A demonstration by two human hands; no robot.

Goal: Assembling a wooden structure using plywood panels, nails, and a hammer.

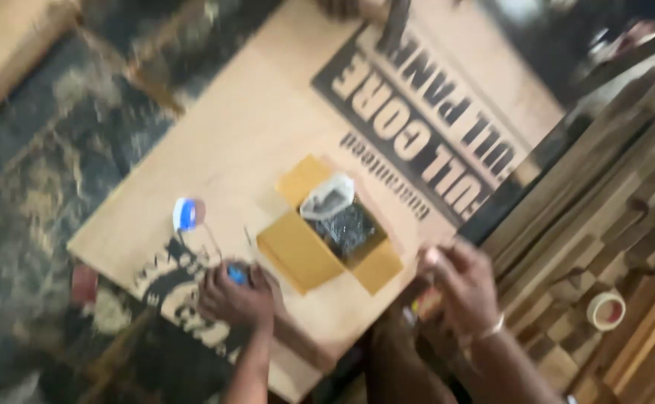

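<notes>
The whole view is smeared by motion blur, so edges and fine detail are soft everywhere. Light is warm and fairly even, brightest on the pale board (252, 127). The floor (35, 172) at left lies dim and murky. Shadows are weak; no strong glare shows.
</notes>
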